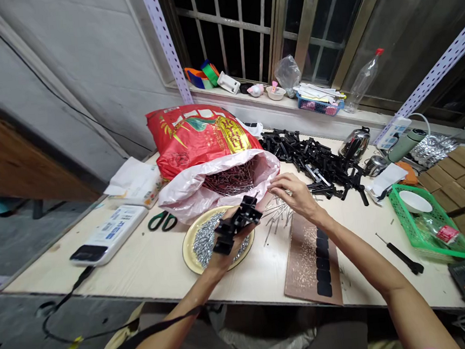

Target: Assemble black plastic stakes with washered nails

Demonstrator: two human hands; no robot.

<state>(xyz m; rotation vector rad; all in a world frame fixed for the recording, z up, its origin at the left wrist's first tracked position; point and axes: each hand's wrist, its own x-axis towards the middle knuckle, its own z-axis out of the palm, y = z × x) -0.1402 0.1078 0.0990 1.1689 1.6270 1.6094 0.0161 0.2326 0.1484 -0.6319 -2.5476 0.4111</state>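
Observation:
My left hand (223,258) is closed around a cluster of black plastic parts (239,223), held over a yellowish bowl (187,257). Small silvery metal pieces (208,242) fill the bowl. My right hand (295,195) is to the right, with thumb and fingers pinched together above loose thin metal rods (275,214); anything between its fingertips is too small to make out. Just behind both hands, a red sack (196,137) lies on its side, its pale mouth showing many dark reddish thin rods (233,179).
Black plastic parts (308,157) are heaped at the back right. A brown board (301,266) with black pads lies in front. Scissors (162,221), a white power bank (110,237) and its cable are left; a screwdriver (402,257) and green basket (399,217) are right.

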